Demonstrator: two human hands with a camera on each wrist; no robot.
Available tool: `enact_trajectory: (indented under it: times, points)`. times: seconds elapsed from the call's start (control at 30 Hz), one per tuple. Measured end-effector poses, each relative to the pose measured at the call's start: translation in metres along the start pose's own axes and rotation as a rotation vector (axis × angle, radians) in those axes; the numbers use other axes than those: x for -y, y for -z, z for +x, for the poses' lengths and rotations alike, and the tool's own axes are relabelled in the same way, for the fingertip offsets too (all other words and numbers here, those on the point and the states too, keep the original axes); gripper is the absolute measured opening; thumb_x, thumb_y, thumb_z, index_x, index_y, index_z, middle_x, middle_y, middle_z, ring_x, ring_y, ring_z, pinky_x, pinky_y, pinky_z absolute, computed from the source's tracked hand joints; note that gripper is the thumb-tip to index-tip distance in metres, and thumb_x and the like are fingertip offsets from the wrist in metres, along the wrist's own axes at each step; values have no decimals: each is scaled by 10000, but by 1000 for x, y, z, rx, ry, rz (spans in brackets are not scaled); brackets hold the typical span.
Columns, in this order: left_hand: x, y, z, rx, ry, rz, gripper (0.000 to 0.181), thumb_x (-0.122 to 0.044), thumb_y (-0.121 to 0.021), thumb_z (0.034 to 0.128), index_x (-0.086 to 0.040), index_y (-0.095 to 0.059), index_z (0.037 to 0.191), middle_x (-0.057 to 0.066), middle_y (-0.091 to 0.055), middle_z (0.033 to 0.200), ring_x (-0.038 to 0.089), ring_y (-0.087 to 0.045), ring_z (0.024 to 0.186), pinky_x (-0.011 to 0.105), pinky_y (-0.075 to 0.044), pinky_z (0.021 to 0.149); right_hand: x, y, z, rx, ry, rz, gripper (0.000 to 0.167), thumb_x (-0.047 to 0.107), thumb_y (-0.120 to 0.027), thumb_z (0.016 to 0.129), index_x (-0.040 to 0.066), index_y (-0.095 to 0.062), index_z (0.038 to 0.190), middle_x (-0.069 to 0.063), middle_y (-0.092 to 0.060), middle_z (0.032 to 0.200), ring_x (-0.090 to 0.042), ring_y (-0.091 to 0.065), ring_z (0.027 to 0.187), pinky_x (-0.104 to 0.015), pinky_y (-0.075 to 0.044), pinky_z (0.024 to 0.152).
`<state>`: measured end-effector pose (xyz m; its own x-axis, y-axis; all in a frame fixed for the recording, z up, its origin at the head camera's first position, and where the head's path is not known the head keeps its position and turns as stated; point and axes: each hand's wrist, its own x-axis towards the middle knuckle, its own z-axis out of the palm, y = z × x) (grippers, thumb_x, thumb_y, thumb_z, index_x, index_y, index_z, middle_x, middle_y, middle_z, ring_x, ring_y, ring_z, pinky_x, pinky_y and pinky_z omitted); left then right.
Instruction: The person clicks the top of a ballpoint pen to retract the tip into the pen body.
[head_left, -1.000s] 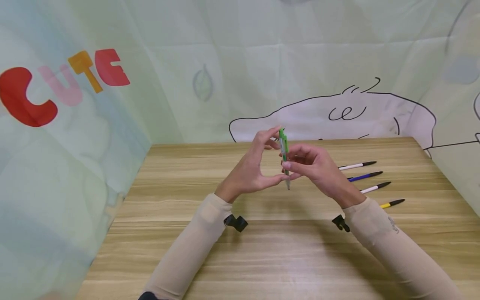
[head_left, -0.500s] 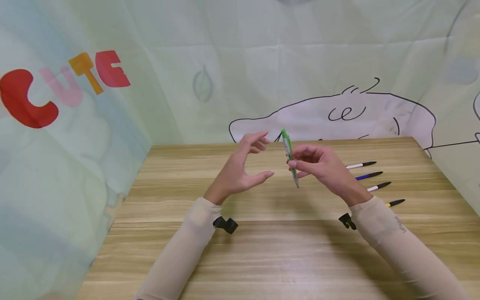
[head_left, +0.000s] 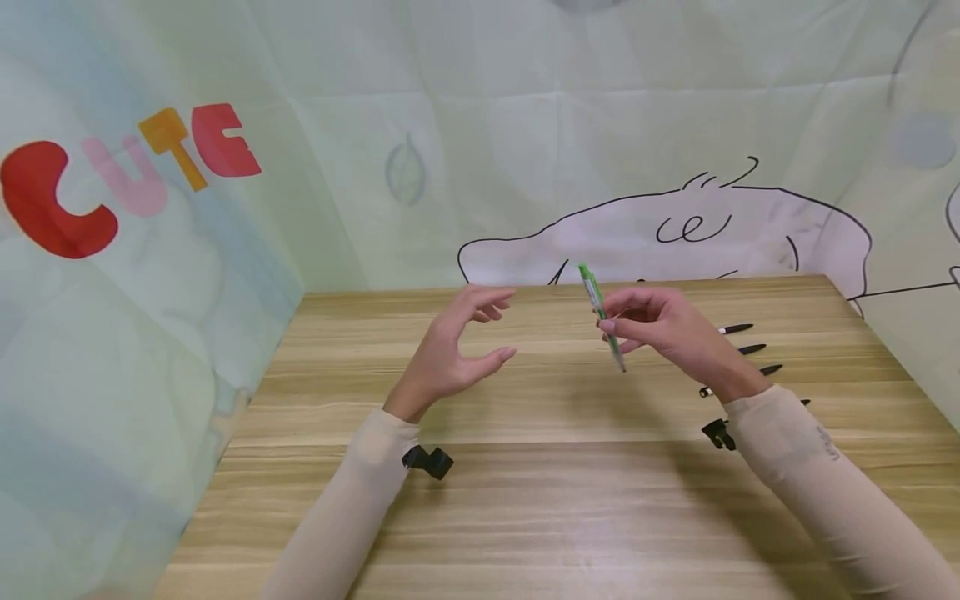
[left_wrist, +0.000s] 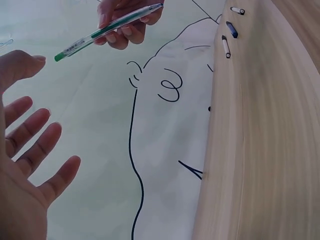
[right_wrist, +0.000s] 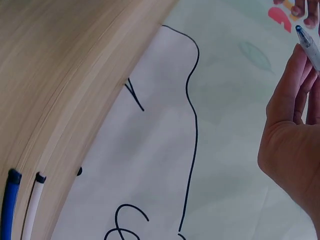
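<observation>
A green and clear pen (head_left: 592, 292) is pinched between the thumb and fingers of the right hand (head_left: 663, 329), held above the table with its green end up and tilted left. The left hand (head_left: 450, 350) is apart from the pen, to its left, thumb and fingers spread and holding nothing. In the left wrist view the pen (left_wrist: 107, 31) spans from the right hand (left_wrist: 127, 25) toward the spread left hand (left_wrist: 30, 140). The right wrist view shows the pen's clear tip (right_wrist: 306, 42) above the right hand (right_wrist: 292, 125).
Several pens lie on the wooden table (head_left: 525, 500) at the right, partly behind the right hand and wrist; among them are a blue pen (right_wrist: 10, 205) and a white pen (right_wrist: 33, 207). Printed cloth (head_left: 375, 125) stands behind and left of the table.
The left hand has let go of the pen's ends and moved left. The right hand has moved right with the pen, which now tilts more.
</observation>
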<state>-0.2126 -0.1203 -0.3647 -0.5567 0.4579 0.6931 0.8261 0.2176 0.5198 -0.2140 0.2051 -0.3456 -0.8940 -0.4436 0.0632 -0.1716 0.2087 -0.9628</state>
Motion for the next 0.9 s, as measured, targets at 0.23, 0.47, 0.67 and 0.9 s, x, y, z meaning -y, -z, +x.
enact_trajectory:
  times: [0.23,0.47,0.67,0.9]
  points:
    - [4,10,-13,15,51,22,653,-101,-822,817,-79,-552,1411,57,-607,1272,186,-596,1101,384,-532,967,-6,14,-1,-22,-8,-16,254,212,-732,954,58,-711,1154,-71,-719,1043,-260,-688,974,-395,-618,816]
    - [6,19,-22,15,83,39,645,-92,-823,822,-80,-557,1409,52,-615,1260,187,-595,1100,389,-535,971,-13,29,-2,-79,-54,-60,327,280,-747,941,75,-716,1193,-51,-714,1148,-240,-693,1021,-382,-620,824]
    - [7,24,-28,12,97,41,632,-109,-820,830,-126,-564,1407,36,-612,1259,177,-594,1102,375,-529,980,-17,40,-3,-103,-68,-63,291,220,-744,945,65,-714,1190,-6,-749,1072,-185,-703,970,-354,-624,783]
    - [9,26,-30,8,92,46,617,-122,-815,833,-117,-569,1399,48,-606,1269,183,-598,1092,373,-530,979,-22,52,-3,-113,-69,-62,245,163,-723,958,51,-699,1175,16,-754,1027,-158,-705,941,-335,-619,787]
